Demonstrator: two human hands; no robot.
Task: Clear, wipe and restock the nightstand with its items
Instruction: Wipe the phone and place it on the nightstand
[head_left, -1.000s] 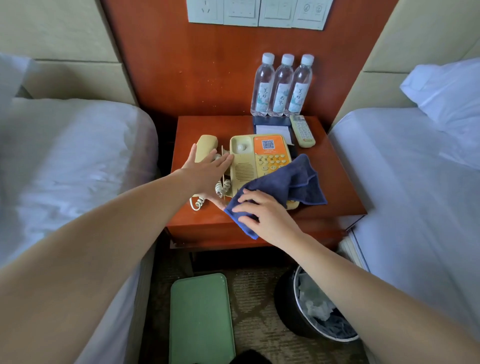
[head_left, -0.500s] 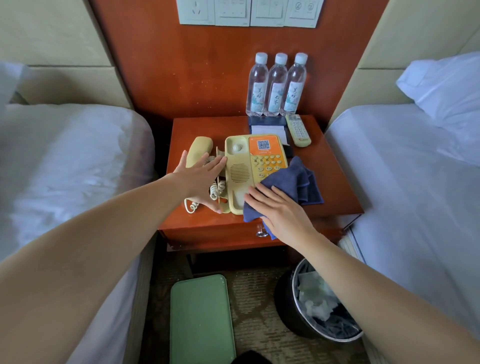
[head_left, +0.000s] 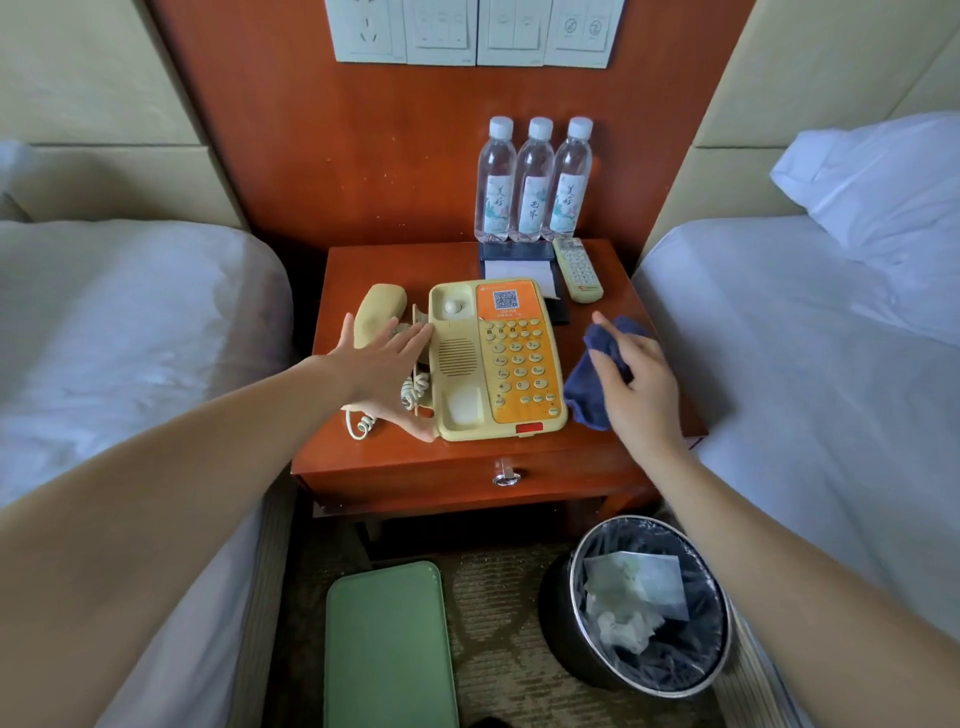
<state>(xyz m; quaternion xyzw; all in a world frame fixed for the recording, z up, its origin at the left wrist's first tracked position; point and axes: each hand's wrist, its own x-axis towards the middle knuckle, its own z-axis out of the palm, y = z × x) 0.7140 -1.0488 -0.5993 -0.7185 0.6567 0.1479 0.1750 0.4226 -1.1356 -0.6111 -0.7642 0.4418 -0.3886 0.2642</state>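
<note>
Off the telephone (head_left: 498, 364) now, the blue cloth (head_left: 584, 395) has gone with the right hand (head_left: 641, 384) toward the nightstand's (head_left: 457, 460) right edge, leaving the keypad uncovered.

Bunched up, the cloth sits in the right hand's curled fingers, just beside the telephone's right side. The left hand (head_left: 382, 369) lies flat with fingers spread and straight over the handset (head_left: 379, 309), which rests off its cradle by the left edge; its fingertips touch the telephone's left side, and the coiled cord (head_left: 361, 423) shows under the palm. Three water bottles (head_left: 532, 182) stand upright along the back edge, with a notepad (head_left: 519, 270) and a remote (head_left: 577, 270) in front of them. A lined bin (head_left: 649, 608) stands on the floor below the front right corner.
</note>
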